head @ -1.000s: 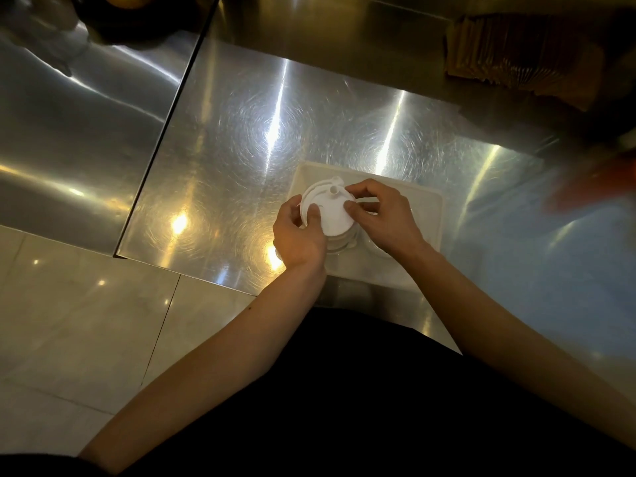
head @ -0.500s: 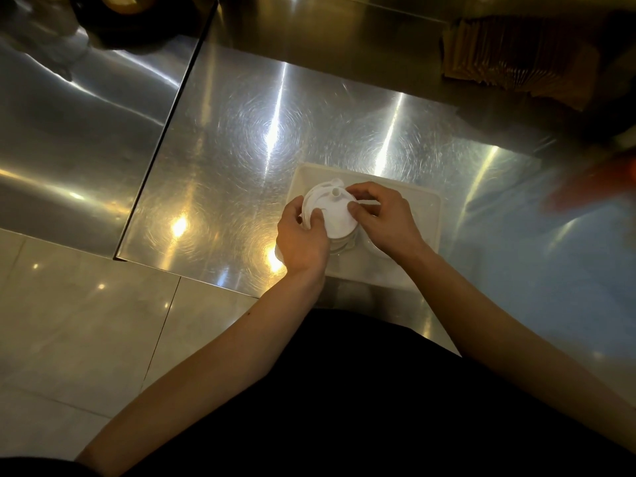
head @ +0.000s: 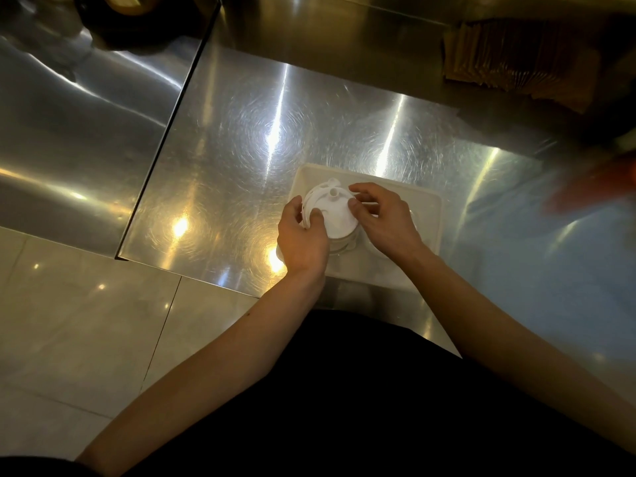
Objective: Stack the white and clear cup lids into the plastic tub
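Observation:
A pale rectangular plastic tub [head: 432, 204] sits on the steel counter near its front edge. Over its left half I hold a stack of white cup lids [head: 335, 215]; the top lid has a small raised spout. My left hand [head: 303, 237] grips the stack's left edge, thumb on top. My right hand [head: 385, 220] pinches its right edge with the fingertips. Clear lids [head: 346, 244] show just under the white ones, between my wrists. Both hands hide most of the tub's inside.
The steel counter [head: 258, 132] ends at a left edge beside a lower steel surface [head: 69, 132]. A row of brown paper items [head: 523, 60] lies at the back right. A blurred orange-red shape [head: 599, 187] is at the far right. Tiled floor lies below left.
The hands and the lid stack have stayed over the tub's left half. The fingers shifted slightly on the stack's edges, and the stack looks a little more tilted to the left.

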